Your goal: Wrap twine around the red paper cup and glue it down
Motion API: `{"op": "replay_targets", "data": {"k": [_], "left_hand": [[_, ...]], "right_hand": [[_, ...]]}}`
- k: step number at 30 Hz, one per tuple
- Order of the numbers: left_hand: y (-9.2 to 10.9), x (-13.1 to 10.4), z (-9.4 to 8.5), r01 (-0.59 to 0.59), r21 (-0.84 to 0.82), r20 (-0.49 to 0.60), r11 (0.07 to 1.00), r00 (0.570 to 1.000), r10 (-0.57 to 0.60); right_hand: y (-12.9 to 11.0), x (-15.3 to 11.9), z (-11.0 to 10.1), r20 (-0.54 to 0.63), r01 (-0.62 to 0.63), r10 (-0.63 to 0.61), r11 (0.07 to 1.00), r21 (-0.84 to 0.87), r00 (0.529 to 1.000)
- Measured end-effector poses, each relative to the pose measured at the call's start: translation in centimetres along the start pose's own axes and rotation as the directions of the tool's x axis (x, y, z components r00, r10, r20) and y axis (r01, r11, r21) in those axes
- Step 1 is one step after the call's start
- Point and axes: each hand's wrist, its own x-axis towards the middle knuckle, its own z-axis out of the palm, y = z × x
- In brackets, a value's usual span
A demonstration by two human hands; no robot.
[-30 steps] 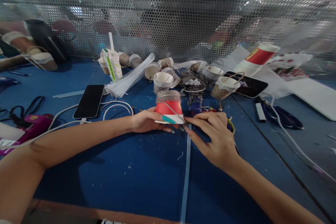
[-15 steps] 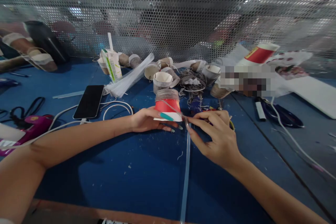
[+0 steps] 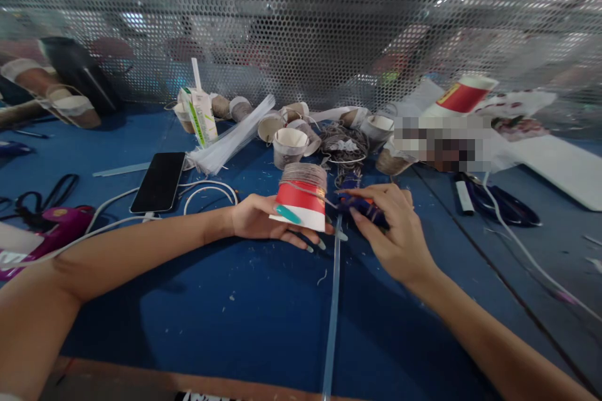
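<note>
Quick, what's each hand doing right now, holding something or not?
Left hand: holding the red-and-white paper cup wrapped in grey yarn.
Right hand: partly closed at a dark-blue tool; whether it grips cannot be told.

The light is dim; glare breaks through the perforated screen (image 3: 301, 31); soft shadows darken the blue table (image 3: 211, 301); edges stretch.

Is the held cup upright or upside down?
Upside down: the red cup in the left hand has its wider end below, yarn around the narrower top.
</note>
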Motion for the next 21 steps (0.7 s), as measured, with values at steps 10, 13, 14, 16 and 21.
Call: {"op": "replay_targets", "data": {"k": [10,13,14,16,21], "left_hand": [[-0.2,0.1,-0.4,-0.001,0.012,-0.03,1.0,1.0,0.001],[-0.4,0.0,-0.4,0.002,0.017,-0.051,1.0,0.999,-0.001],[-0.4,0.0,-0.4,0.006,0.018,-0.056,1.0,0.998,-0.005],[-0.3,-0.1,-0.3,0.008,0.019,-0.068,1.0,0.998,-0.007],[-0.3,0.1,-0.4,-0.015,-0.001,-0.111,1.0,0.994,0.015]], "right_hand": [[0.6,-0.5,0.5,-0.253,-0.113,0.375,0.726,0.679,0.892],[0.1,-0.2,-0.1,-0.228,-0.092,0.486,0.549,0.831,0.844],[0.3,-0.2,-0.1,-0.224,-0.103,0.524,0.523,0.846,0.821],[0.9,0.1,0.0,-0.298,-0.077,0.578,0.535,0.841,0.759],[-0.6,0.3,-0.4,-0.447,0.028,0.452,0.678,0.734,0.772]]}}
